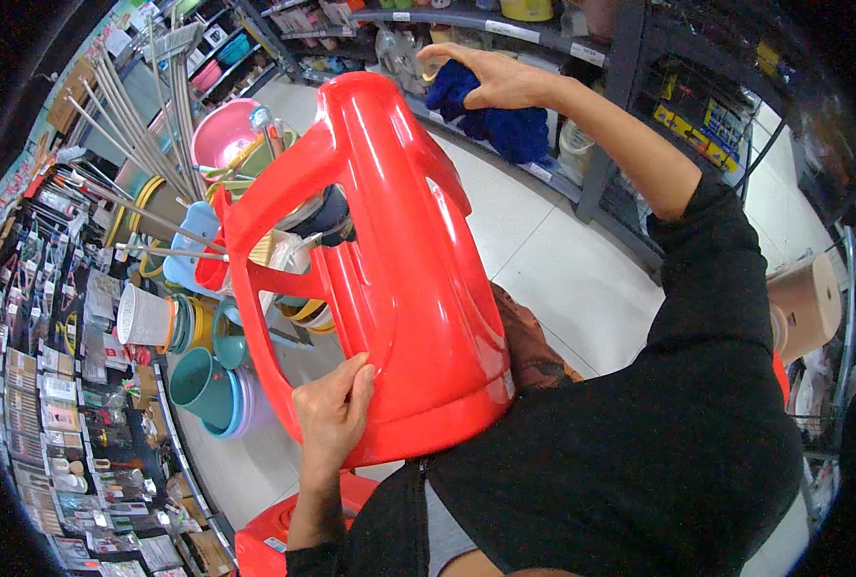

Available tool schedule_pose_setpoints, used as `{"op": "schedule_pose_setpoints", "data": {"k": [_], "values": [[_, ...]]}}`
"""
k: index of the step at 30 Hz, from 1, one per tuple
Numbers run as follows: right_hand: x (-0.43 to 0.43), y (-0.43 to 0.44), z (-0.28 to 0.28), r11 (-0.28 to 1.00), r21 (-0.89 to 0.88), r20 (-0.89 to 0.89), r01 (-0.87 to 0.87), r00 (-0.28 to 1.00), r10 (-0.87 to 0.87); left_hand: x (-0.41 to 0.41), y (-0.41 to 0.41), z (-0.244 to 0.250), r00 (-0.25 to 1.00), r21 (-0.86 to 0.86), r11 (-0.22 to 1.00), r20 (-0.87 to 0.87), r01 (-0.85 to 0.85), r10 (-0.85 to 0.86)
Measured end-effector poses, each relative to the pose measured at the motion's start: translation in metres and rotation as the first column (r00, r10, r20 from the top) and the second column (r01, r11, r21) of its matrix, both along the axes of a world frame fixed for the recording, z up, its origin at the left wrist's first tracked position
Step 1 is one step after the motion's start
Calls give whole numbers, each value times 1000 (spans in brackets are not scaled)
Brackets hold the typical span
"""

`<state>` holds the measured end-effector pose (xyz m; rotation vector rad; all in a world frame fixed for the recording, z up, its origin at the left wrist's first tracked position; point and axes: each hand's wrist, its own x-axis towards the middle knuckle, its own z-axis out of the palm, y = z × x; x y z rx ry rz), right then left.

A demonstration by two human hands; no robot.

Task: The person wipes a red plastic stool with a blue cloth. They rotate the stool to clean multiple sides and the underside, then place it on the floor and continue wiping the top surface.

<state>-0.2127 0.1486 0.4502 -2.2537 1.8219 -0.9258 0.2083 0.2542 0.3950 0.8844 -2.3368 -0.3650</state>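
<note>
A glossy red plastic stool (pixel 428 288) is tilted in front of my body, with wide openings between its legs. My left hand (pixel 334 411) grips the edge of one opening, thumb on the outside. Beyond the stool's far end, my right hand (pixel 504 78) is curled around a dark blue fluffy cloth (pixel 507 130), which hangs down from it. The cloth is apart from the stool in the picture. A small pale curved piece shows by the right fingertips; what it is I cannot tell. Below my left wrist lies another red plastic item (pixel 273 526).
Grey metal shelving (pixel 612 108) with goods stands beyond my right hand. Plastic buckets (pixel 201 389), a pink basin (pixel 226 133) and long metal poles (pixel 129 130) crowd the left. A rack of packaged goods (pixel 60 404) lines the left edge. Pale floor tiles (pixel 565 267) show between.
</note>
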Motion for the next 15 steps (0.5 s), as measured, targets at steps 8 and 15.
{"op": "schedule_pose_setpoints", "data": {"k": [8, 15], "values": [[24, -64, -6, 999, -15, -115, -50, 992, 48, -3, 6, 4, 1000, -2, 1000, 23, -12, 12], [46, -79, -58, 973, -214, -401, 86, 901, -168, -1, 4, 5, 1000, -48, 999, 27, -8, 9]]}}
